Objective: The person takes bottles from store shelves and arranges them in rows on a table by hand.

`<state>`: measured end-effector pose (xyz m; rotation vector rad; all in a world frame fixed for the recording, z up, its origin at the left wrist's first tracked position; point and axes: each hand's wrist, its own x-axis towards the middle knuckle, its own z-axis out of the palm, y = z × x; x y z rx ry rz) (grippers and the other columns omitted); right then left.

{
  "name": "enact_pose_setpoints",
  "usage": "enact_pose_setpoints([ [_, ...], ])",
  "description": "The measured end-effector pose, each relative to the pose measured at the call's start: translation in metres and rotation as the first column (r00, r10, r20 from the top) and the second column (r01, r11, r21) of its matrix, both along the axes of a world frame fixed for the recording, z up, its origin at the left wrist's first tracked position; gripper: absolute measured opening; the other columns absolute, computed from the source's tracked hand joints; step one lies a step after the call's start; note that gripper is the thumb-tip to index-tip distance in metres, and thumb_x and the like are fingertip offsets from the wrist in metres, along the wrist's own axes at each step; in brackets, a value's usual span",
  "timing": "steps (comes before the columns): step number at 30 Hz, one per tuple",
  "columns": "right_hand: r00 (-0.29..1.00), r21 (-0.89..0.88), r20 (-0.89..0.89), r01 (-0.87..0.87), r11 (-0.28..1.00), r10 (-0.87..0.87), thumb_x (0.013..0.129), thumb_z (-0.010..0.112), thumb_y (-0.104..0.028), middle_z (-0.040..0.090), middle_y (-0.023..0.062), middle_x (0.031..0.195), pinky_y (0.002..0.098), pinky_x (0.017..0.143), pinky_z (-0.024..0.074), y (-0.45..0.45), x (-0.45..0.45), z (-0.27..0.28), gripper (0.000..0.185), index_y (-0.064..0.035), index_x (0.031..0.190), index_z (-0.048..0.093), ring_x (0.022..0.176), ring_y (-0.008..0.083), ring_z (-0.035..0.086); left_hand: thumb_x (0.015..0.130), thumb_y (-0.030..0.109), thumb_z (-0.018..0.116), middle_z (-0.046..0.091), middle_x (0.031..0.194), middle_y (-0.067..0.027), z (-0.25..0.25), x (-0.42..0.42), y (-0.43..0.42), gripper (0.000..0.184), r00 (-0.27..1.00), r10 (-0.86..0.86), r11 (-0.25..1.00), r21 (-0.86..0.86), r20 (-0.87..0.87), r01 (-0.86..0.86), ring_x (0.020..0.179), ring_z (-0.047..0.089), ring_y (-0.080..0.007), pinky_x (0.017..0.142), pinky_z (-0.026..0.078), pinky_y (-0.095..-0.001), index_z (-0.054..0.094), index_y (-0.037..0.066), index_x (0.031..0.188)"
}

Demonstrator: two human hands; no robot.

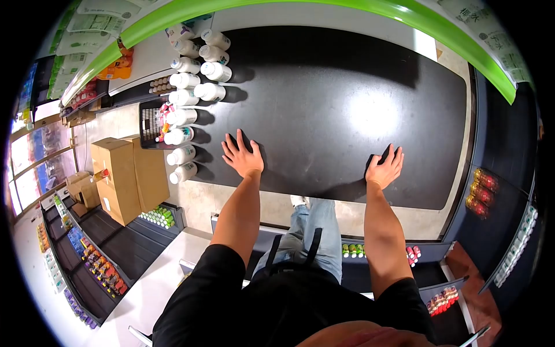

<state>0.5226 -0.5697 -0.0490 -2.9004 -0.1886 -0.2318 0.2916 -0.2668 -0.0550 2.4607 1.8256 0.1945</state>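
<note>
My left hand (243, 156) lies flat on the black tabletop (312, 110), fingers spread, holding nothing. Farther right, my right hand (385, 166) also rests on the tabletop near its front edge, fingers apart and empty. Several white bottles stand in two columns along the table's left end; the nearest to my left hand include one white bottle (182, 154) and another (184, 173) at the front corner. Neither hand touches a bottle.
A black basket (151, 122) with small colourful items sits beyond the table's left end. Cardboard boxes (124, 179) stand at the left. Stocked shelves (98, 254) line the lower left, and red packages (481, 194) lie at the right. A green-edged shelf (324, 7) arches across the top.
</note>
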Motion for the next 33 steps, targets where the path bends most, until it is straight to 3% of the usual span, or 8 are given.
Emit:
enact_pose_setpoints([
  [33, 1.000, -0.001, -0.012, -0.003, 1.000, 0.003, 0.082, 0.053, -0.022, 0.042, 0.0086, 0.149, 0.0458, 0.113, 0.0271, 0.0016, -0.0003, 0.0030, 0.052, -0.0149, 0.133, 0.056, 0.140, 0.0282, 0.034, 0.088, 0.039, 0.054, 0.029, 0.156, -0.0093, 0.0030, 0.0008, -0.0005, 0.057, 1.000, 0.006, 1.000, -0.004, 0.012, -0.006, 0.144, 0.022, -0.0361, 0.114, 0.018, -0.0602, 0.043, 0.031, 0.143],
])
